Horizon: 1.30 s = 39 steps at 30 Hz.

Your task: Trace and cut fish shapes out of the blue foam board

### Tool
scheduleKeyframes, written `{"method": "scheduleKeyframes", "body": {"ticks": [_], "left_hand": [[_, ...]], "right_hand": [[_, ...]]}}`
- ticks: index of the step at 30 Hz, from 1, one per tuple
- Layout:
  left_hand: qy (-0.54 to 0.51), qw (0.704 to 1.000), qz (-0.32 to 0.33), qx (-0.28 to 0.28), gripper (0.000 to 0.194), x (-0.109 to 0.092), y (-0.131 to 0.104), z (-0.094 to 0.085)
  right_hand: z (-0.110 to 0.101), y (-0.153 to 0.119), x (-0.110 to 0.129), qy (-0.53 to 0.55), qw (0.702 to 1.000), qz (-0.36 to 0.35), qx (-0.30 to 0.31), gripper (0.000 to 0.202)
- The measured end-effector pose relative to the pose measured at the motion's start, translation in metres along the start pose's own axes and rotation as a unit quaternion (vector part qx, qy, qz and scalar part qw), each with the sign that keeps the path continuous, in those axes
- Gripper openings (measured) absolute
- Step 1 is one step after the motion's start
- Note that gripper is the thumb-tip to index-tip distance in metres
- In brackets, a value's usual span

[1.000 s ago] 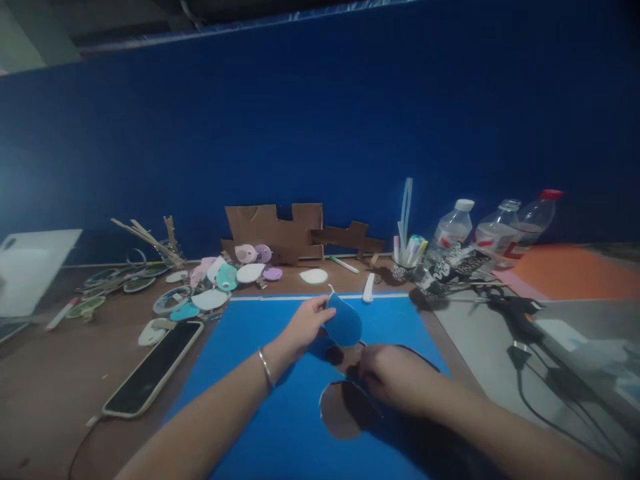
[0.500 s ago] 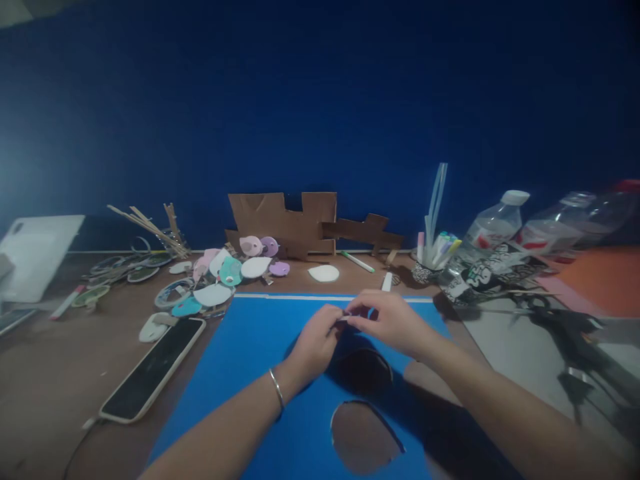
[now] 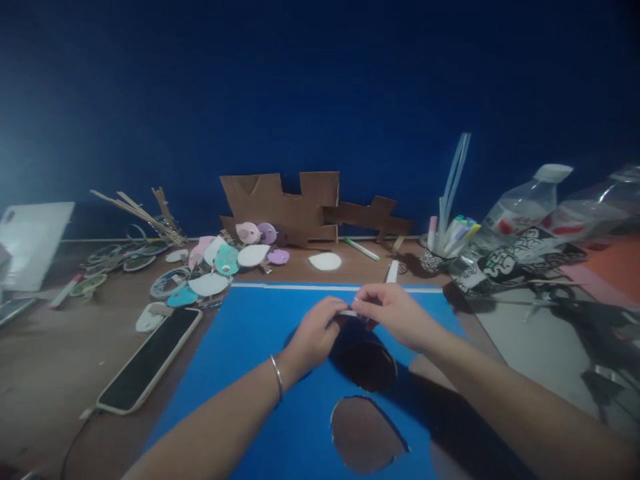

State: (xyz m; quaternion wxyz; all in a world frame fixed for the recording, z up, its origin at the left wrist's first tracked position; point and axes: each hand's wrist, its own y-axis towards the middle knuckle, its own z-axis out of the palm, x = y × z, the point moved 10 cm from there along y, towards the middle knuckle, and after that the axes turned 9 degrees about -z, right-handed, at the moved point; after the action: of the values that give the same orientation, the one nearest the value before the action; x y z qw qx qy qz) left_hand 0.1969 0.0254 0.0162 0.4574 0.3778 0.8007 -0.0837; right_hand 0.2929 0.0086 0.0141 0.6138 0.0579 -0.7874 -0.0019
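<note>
Over the far part of a blue sheet [image 3: 250, 333], my left hand [image 3: 317, 330] pinches a small, thin pale piece [image 3: 347, 313], seen nearly edge-on. My right hand [image 3: 393, 315] is closed at the other end of that piece, thumb and fingertips pressed together; its exact kind is too small to tell. The sheet below has leaf-shaped holes, one hole [image 3: 367, 433] close to me and another in the shadow under my hands. Just behind my right hand lies a white strip-like object [image 3: 393, 271].
Left of the sheet are a phone [image 3: 150, 360] on a cable and a heap of bird-shaped cutouts [image 3: 227, 260]. Cardboard scraps [image 3: 280, 207] lean at the wall, near a white leaf-shaped cutout [image 3: 325, 261]. On the right stand a cup of markers [image 3: 435, 260], plastic bottles [image 3: 525, 200] and scissors [image 3: 550, 293].
The view has shifted a little. My right fingers have drawn slightly to the right along the pale piece and closed in, showing more of it. My left hand keeps its grip.
</note>
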Motion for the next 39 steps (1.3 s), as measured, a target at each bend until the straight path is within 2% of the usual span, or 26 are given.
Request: {"method": "scheduleKeyframes", "body": {"ticks": [9, 15, 18, 21, 23, 26, 29, 32, 35, 39], "left_hand": [[0.005, 1.000, -0.002, -0.004, 0.020, -0.001, 0.000, 0.000], [0.009, 1.000, 0.012, 0.005, 0.018, -0.006, 0.000, 0.001], [0.011, 1.000, -0.001, 0.013, 0.018, -0.005, 0.001, 0.003], [0.017, 0.999, -0.020, 0.019, 0.017, 0.000, 0.000, 0.005], [0.017, 0.998, -0.057, -0.021, 0.016, 0.010, -0.001, 0.000], [-0.019, 0.989, -0.111, -0.095, 0.035, 0.027, -0.005, -0.012], [-0.068, 0.990, -0.101, -0.077, 0.061, 0.028, -0.005, -0.009], [-0.047, 0.992, -0.100, -0.052, 0.057, 0.024, -0.002, -0.007], [-0.002, 0.993, -0.101, -0.060, 0.055, 0.020, -0.003, -0.009], [0.021, 0.989, -0.109, -0.102, 0.082, 0.021, -0.008, -0.015]], "right_hand": [[0.007, -0.002, -0.011, 0.110, 0.992, 0.058, -0.009, 0.019], [0.009, -0.002, -0.025, 0.065, 0.996, 0.054, 0.005, 0.021], [0.008, -0.002, -0.035, 0.030, 0.998, 0.060, 0.005, 0.023], [0.008, -0.002, -0.037, 0.050, 0.997, 0.059, -0.008, 0.025], [0.009, -0.002, -0.034, 0.085, 0.994, 0.064, -0.025, 0.025], [0.010, -0.005, -0.030, 0.158, 0.981, 0.083, -0.074, 0.026], [0.012, -0.007, -0.025, 0.234, 0.962, 0.083, -0.118, 0.028], [0.014, -0.008, -0.025, 0.280, 0.947, 0.077, -0.134, 0.029], [0.013, -0.007, -0.029, 0.310, 0.936, 0.076, -0.151, 0.029], [0.007, -0.008, -0.031, 0.346, 0.916, 0.070, -0.191, 0.028]]}}
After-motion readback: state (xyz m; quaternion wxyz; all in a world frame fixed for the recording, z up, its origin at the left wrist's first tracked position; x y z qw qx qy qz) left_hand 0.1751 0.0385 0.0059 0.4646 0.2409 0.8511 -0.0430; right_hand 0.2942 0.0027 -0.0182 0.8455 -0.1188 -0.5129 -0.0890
